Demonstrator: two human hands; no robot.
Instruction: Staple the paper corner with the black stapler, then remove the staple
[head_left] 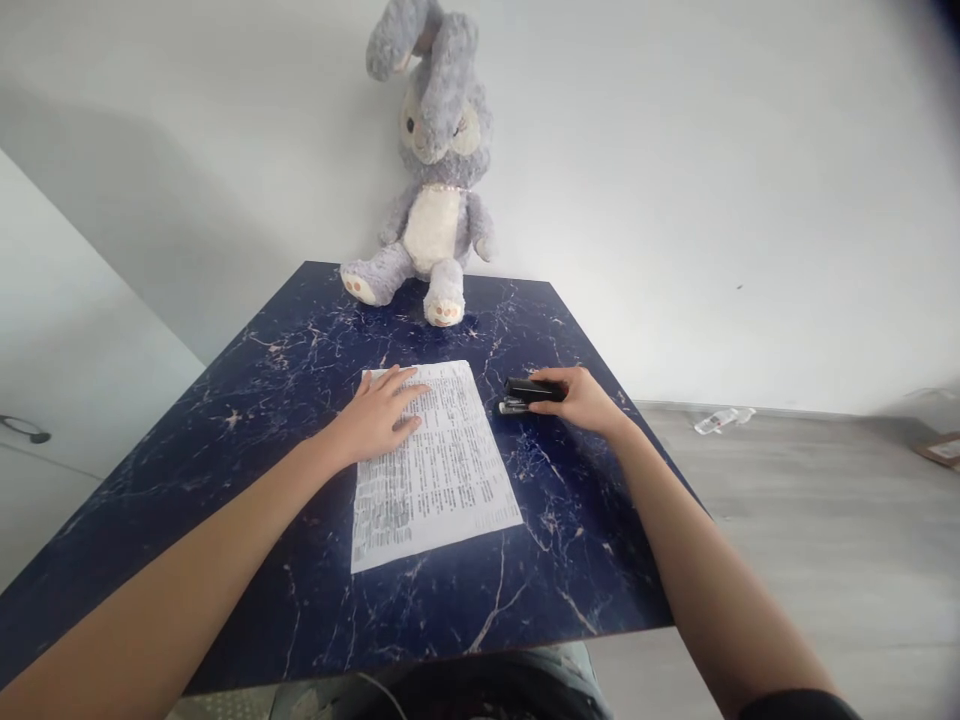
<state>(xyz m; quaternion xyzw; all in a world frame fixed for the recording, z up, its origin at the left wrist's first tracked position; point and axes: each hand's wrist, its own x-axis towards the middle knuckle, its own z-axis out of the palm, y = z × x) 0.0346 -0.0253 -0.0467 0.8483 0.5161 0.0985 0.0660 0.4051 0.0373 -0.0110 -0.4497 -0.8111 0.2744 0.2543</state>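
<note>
A printed sheet of paper (442,480) lies on the dark blue marbled table (247,470). My left hand (381,415) rests flat on its upper left part, fingers spread, with nothing held. To the right of the sheet, my right hand (581,400) grips a black stapler (525,388), fingers wrapped round its rear end. The stapler's front points left toward the paper and stands apart from it. Whether there is more than one sheet I cannot tell.
A grey plush rabbit (439,220) sits at the table's far end against the white wall (675,180). On the floor to the right lies a clear plastic item (724,420). A white cabinet (60,380) with a dark handle stands at the left.
</note>
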